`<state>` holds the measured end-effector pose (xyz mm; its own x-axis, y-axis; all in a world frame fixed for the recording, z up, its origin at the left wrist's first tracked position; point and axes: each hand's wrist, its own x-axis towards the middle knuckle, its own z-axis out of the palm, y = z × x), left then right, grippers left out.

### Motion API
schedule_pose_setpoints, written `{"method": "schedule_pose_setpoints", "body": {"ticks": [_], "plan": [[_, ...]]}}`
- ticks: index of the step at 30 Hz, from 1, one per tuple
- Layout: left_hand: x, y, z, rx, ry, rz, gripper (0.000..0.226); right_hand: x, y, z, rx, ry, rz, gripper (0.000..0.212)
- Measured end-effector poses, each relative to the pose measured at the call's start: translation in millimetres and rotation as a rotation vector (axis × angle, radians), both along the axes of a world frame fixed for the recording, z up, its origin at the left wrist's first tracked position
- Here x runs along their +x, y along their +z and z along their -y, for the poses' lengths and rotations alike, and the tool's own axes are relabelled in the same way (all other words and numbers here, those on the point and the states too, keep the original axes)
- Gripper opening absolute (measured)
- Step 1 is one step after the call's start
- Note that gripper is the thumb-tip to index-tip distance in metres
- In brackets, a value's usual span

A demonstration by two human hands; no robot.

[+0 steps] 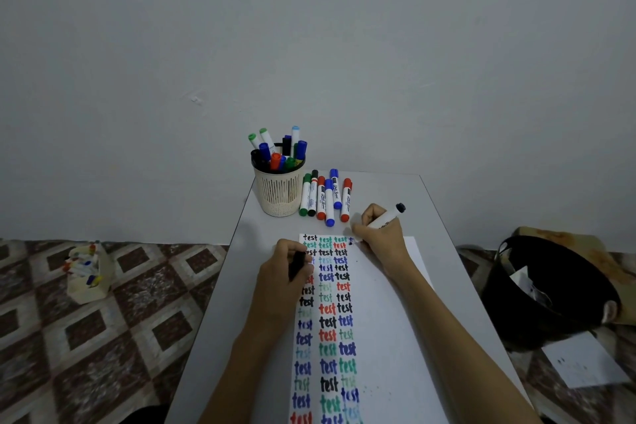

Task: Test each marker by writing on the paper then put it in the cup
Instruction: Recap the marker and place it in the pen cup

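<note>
My right hand point(380, 234) grips a white marker point(387, 217) with a dark end, its tip down on the paper point(382, 337) at the top of a new fourth column, where a small dark mark point(350, 241) shows. Rows of the word "test" in black, blue, green and red fill three columns. My left hand point(284, 272) rests on the sheet's left side and holds a black cap point(296, 265). A beige ribbed cup point(278, 191) holding several markers stands at the table's far end. Several capped markers point(325, 198) lie in a row right of the cup.
The narrow grey table point(220, 320) stands against a plain wall. On the patterned floor to the left sits a small box of markers point(87, 272). A black bin point(550, 289) and a loose white sheet point(581, 361) lie on the floor to the right.
</note>
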<state>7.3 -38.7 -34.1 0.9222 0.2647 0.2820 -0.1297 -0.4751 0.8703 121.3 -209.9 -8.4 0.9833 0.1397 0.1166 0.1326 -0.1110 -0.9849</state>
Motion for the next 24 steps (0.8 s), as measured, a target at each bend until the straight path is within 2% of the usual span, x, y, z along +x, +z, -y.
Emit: {"method": "schedule_pose_setpoints", "body": {"ticks": [24], "plan": [[-0.5,3.3,-0.1,0.02,-0.038,0.024,0.02,1.5,-3.1,-3.3,-0.041,0.008,0.058,0.027]]}}
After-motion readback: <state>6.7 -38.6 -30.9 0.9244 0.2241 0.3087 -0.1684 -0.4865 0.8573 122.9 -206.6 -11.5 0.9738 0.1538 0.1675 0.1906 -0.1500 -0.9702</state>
